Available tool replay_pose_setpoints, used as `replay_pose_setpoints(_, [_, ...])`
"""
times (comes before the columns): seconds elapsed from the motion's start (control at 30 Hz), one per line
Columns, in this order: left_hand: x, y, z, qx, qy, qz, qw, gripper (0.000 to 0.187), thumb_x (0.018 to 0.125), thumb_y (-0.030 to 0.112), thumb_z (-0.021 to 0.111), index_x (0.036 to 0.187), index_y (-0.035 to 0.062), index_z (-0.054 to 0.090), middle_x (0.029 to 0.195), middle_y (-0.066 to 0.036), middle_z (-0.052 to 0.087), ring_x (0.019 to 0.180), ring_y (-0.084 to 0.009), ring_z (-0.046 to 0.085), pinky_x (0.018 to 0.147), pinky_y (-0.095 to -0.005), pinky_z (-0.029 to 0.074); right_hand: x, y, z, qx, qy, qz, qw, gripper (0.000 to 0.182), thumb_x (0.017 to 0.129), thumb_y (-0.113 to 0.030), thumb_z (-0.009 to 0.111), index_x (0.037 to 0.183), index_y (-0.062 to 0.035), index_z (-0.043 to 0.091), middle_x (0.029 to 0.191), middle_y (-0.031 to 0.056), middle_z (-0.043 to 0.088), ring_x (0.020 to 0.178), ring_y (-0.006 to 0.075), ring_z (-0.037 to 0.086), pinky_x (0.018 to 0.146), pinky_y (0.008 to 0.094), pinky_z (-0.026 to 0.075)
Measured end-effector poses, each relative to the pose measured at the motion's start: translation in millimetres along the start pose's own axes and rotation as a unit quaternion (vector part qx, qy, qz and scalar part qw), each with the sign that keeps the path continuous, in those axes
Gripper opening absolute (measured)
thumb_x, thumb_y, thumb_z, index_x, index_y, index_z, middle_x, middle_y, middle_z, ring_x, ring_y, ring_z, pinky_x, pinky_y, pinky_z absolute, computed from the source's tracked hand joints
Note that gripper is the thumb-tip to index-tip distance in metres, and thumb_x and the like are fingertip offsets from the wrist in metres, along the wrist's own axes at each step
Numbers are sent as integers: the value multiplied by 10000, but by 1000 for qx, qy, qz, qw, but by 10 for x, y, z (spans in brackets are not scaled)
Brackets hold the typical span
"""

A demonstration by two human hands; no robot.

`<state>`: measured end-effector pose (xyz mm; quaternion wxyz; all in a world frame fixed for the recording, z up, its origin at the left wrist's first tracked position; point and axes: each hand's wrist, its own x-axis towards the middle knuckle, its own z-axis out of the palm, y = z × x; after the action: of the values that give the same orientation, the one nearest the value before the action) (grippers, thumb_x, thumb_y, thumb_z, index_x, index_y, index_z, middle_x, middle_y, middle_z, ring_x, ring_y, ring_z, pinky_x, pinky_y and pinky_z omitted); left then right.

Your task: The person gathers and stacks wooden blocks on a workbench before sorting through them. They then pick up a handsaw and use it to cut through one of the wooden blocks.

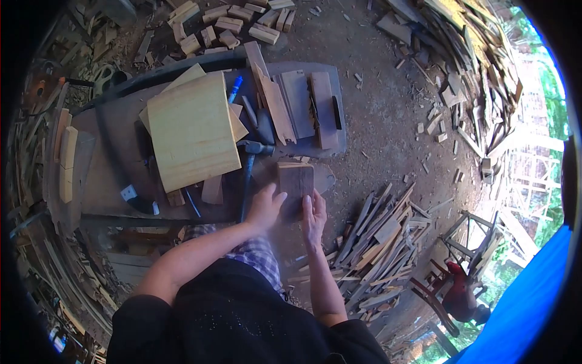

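Observation:
In front of my body, beyond my lap, is a dark brown wooden block (295, 183) with a paler far edge. My right hand (314, 213) holds its right side, thumb on the upper face and fingers along the edge. At its left side my left hand (265, 207) is closed, thumb against the near left part; its other fingers are partly hidden. Left of the block, a hammer (248, 176) lies on the workbench (109, 176) with its head away from me. A large pale plywood panel (194, 130) lies beside it.
Dark boards (295, 104) lie at the bench's far right, near a blue marker (235, 89). Past the bench are cut wood blocks (229, 24). A heap of wood offcuts (379, 239) covers the floor to my right, near a red machine (459, 294). More scrap wood (473, 54) is piled farther right.

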<state>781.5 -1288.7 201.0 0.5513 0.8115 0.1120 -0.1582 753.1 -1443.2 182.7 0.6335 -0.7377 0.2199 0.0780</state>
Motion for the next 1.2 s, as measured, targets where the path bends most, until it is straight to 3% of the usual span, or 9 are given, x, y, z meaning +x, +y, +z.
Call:
replay_pose_setpoints(0.17, [9, -107, -58, 4, -24, -22, 999, 330, 890, 263, 591, 984, -50, 550, 985, -294, 604, 945, -457, 576, 801, -464, 460, -46, 35, 68, 8, 17, -4, 1000, 414, 965, -233, 553, 1321, -30, 496, 1270, 102, 467, 1148, 185, 519, 941, 307, 447])
replay_pose_setpoints(0.27, [-102, -159, -129, 20, -67, -41, 997, 497, 898, 310, 579, 1247, -40, 523, 1150, -258, 608, 1065, -374, 600, 907, -395, 475, -1, 136, 32, 59, 2, 2, 998, 384, 963, -229, 561, 1288, -32, 512, 1232, 71, 509, 1093, 157, 548, 919, 289, 455])
replay_pose_setpoints(0.37, [-248, -232, -289, -56, -136, -65, 987, 414, 901, 220, 613, 1237, -11, 548, 987, -141, 676, 846, -163, 648, 740, -321, 530, 31, 134, -33, 43, -26, 19, 999, 367, 966, -220, 557, 1283, -40, 518, 1163, 49, 573, 1032, 136, 571, 882, 275, 463])
replay_pose_setpoints(0.53, [-617, -497, -639, -69, -103, -48, 991, 362, 892, 183, 618, 1204, 3, 580, 941, -99, 682, 791, -126, 638, 715, -293, 522, 75, 71, -159, -114, -25, -57, 992, 348, 948, -267, 588, 1233, -67, 594, 999, 29, 624, 859, 98, 570, 782, 247, 464])
replay_pose_setpoints(0.7, [-1008, -753, -1192, -98, -61, -106, 988, 351, 881, 174, 634, 1187, 9, 591, 905, -62, 672, 726, -91, 618, 640, -257, 507, 89, -218, -253, -220, 107, -189, 951, 203, 930, -218, 604, 982, -25, 640, 879, 34, 579, 786, 119, 561, 705, 275, 482])
replay_pose_setpoints(0.73, [-1092, -995, -1207, -112, -36, -106, 987, 346, 886, 183, 635, 1184, 13, 586, 864, -42, 652, 712, -81, 610, 609, -241, 503, 110, -248, -223, -121, 122, -119, 978, 191, 943, -154, 561, 836, -3, 607, 767, 50, 558, 694, 125, 540, 654, 282, 459])
replay_pose_setpoints(0.83, [-1340, -1401, -1392, -170, -5, -160, 972, 342, 892, 195, 636, 1178, 16, 580, 849, -30, 634, 697, -76, 601, 585, -228, 499, -163, -897, 156, -92, 109, -82, 986, 257, 974, -154, 502, 768, -10, 560, 694, 18, 518, 619, 101, 475, 598, 265, 417])
replay_pose_setpoints(0.87, [-1427, -1468, -1466, -193, 10, -173, 966, 354, 897, 215, 632, 1184, 16, 570, 850, -27, 623, 684, -76, 595, 572, -225, 497, -143, -933, 328, -154, 120, -278, 941, 290, 991, -179, 470, 742, -37, 514, 652, -20, 472, 627, 81, 412, 594, 253, 371])
replay_pose_setpoints(1.2, [-2047, -1757, -2116, -313, 82, -195, 926, 423, 917, 323, 611, 1230, 51, 531, 983, -55, 616, 753, -116, 614, 636, -259, 520, -1174, -1660, 1918, -159, -179, -337, 910, 189, 911, -116, 589, 746, -33, 551, 621, -40, 462, 599, 43, 402, 530, 237, 349])
